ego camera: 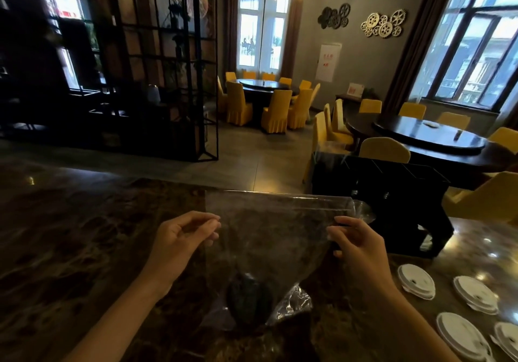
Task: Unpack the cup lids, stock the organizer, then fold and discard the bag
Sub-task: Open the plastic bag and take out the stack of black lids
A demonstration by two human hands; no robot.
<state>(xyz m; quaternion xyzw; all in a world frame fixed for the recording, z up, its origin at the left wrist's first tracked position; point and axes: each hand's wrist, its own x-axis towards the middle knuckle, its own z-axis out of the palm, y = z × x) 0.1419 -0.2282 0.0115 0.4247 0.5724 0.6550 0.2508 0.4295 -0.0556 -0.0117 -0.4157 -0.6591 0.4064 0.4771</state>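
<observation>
A clear plastic bag (269, 238) is stretched flat in front of me above the dark marble counter (84, 235). My left hand (182, 238) pinches its left edge and my right hand (356, 244) pinches its right edge. The bag's crumpled lower end (291, 302) hangs down near the counter. Several white cup lids (416, 280) lie on the counter at the lower right. The black organizer (392, 193) stands at the counter's far right, behind my right hand.
Beyond the counter lies a dining room with round dark tables (429, 137) and yellow-covered chairs (274, 115). A tall black metal shelf (157, 61) stands at the left. Windows light the back and right walls.
</observation>
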